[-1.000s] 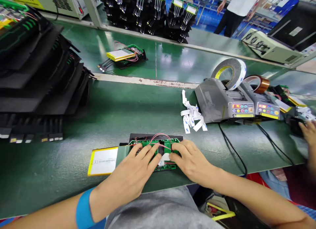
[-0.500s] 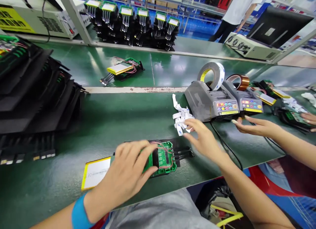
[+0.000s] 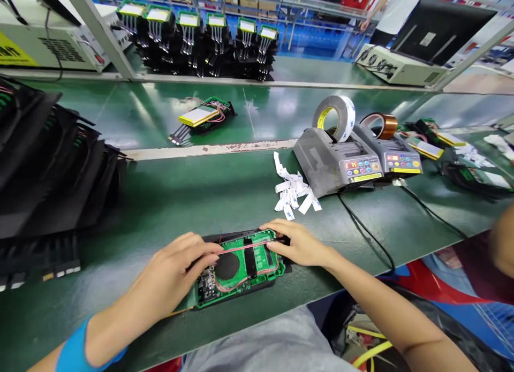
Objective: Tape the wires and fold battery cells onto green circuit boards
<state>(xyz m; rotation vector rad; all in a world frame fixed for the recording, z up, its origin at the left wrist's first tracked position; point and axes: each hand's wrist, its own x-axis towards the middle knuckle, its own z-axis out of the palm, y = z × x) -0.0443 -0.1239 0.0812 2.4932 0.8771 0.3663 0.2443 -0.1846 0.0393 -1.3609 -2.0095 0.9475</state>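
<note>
A green circuit housing [image 3: 241, 267] with a round black pad and a black strap lies on the bench in front of me. Red and white wires [image 3: 244, 247] stretch across its upper part. My left hand [image 3: 172, 270], with a blue wristband, pinches the wires near the housing's left end. At the right end, my right hand [image 3: 295, 242] has thumb and fingers closed on the same wires, by the housing's upper corner. Most of the battery at the left is hidden under my left hand and forearm.
White tape strips [image 3: 291, 192] lie beside two tape dispensers [image 3: 341, 166] carrying rolls. Black cases [image 3: 44, 168] are stacked at left. Another unit with a battery [image 3: 198, 116] sits further back. A cable [image 3: 365, 233] runs along the right. Part of a person shows at the right edge.
My right hand has moved left from the tape strips to the housing and closed on the wires. My left hand has shifted left, now pinching them. The neighbour's hands have left the dispenser.
</note>
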